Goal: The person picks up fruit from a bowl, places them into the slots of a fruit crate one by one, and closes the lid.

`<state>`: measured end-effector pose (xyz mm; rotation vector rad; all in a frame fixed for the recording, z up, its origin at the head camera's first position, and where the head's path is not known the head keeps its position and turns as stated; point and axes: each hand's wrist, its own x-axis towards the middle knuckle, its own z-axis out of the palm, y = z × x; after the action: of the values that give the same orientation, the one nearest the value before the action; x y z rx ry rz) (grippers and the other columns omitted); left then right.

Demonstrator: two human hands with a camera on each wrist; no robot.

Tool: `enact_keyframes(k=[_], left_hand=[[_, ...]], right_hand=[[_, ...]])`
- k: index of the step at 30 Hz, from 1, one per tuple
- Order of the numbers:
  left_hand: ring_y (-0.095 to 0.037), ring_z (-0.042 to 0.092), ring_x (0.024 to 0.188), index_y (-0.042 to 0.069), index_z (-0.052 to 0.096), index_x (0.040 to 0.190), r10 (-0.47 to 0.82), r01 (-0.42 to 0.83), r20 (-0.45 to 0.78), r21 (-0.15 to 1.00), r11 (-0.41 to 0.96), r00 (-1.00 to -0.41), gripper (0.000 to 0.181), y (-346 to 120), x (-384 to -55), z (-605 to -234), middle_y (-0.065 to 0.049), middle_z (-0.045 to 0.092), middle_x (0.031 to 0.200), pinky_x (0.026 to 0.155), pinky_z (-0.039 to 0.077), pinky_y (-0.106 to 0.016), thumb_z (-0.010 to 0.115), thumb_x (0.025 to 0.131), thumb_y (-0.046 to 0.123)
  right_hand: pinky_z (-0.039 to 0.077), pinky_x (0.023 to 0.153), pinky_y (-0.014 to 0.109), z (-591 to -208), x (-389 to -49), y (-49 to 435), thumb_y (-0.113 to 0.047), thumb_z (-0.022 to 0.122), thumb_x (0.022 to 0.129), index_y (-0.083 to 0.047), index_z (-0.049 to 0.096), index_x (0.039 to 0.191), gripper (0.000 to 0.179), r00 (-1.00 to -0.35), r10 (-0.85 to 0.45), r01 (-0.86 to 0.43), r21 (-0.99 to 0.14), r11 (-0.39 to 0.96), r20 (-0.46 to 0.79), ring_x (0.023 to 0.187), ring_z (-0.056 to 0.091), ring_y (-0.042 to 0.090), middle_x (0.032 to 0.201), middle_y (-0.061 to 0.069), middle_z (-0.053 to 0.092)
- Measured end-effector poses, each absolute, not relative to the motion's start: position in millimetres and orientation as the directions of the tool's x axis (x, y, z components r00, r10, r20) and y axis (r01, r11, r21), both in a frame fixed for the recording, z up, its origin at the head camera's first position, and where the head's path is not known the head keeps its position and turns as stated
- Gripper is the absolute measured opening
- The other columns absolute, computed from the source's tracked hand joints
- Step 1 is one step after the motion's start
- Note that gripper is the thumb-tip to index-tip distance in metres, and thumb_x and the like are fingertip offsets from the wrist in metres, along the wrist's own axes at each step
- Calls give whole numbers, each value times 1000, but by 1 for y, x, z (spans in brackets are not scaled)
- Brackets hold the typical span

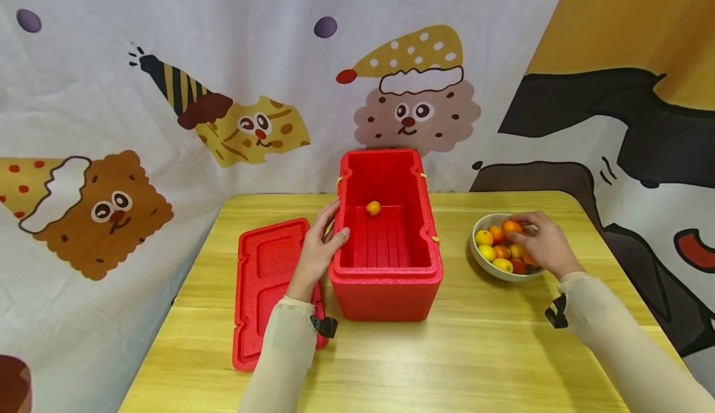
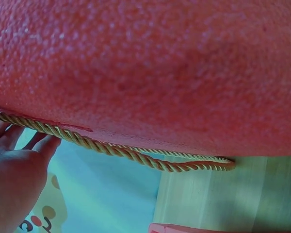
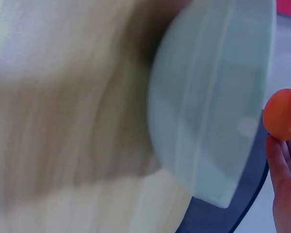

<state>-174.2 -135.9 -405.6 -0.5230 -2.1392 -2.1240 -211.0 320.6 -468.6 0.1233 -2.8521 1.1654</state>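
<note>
My left hand holds the left rim of an open red foam box, thumb at the top edge and fingers along the outside. In the left wrist view, the fingers lie behind a twisted yellow rope handle against the outer wall. One small yellow-orange fruit sits on the box floor near the far end. My right hand pinches an orange just above the rim of a pale bowl. Several yellow lemons and orange fruits fill the bowl, partly hidden by the hand.
A red lid with recessed panels lies left of the box, partly under the left forearm. The wooden table ends at a printed cloth backdrop with cartoon figures, close behind the box.
</note>
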Motion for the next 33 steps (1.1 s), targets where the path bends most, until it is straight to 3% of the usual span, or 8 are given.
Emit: enact_keyframes(k=[4,12,19,23,26,33], left_hand=[[-32,29,140,-10,35,147,182,299,298,954,-25,-937,58,-137,-177,-411,-23,27,155,110,31,-46,57,94,-7],[-24,31,140,3,40,149,163,305,305,952,-27,-938,58,-139,-190,-435,-10,31,155,108,35,-33,59,95,-2],[-21,34,138,5,42,148,153,328,328,944,-22,-932,56,-138,-189,-439,-6,35,153,109,35,-42,61,95,4],[-22,35,137,4,42,148,151,331,332,943,-34,-931,57,-138,-191,-438,-6,35,153,108,36,-40,61,95,2],[-22,34,138,2,41,148,153,331,335,942,-53,-930,57,-138,-193,-437,-8,34,153,107,37,-36,61,95,-1],[-31,31,139,-7,35,148,178,287,292,957,-54,-940,59,-139,-184,-420,-19,29,155,109,35,-43,58,94,-6]], right_hand=[[36,99,64,-465,-212,319,-27,66,96,3,56,130,46,-998,-37,-68,-707,704,60,120,46,50,128,24,46],[35,98,65,-464,-214,316,-26,65,96,3,57,129,44,-996,-37,-84,-696,713,82,119,45,49,128,25,48],[39,97,62,-458,-214,311,-27,64,97,2,55,132,46,-995,-50,-101,-732,674,91,119,49,49,131,25,46],[51,92,34,-452,-218,308,-27,64,97,1,56,131,44,-991,-57,-130,-737,663,124,113,56,45,130,22,48],[47,78,11,-448,-220,304,-27,65,96,0,57,131,45,-988,-56,-145,-744,652,143,111,57,43,130,21,48],[43,78,8,-440,-226,293,-33,67,94,-3,57,131,49,-989,-47,-140,-762,632,143,115,55,39,130,15,49]])
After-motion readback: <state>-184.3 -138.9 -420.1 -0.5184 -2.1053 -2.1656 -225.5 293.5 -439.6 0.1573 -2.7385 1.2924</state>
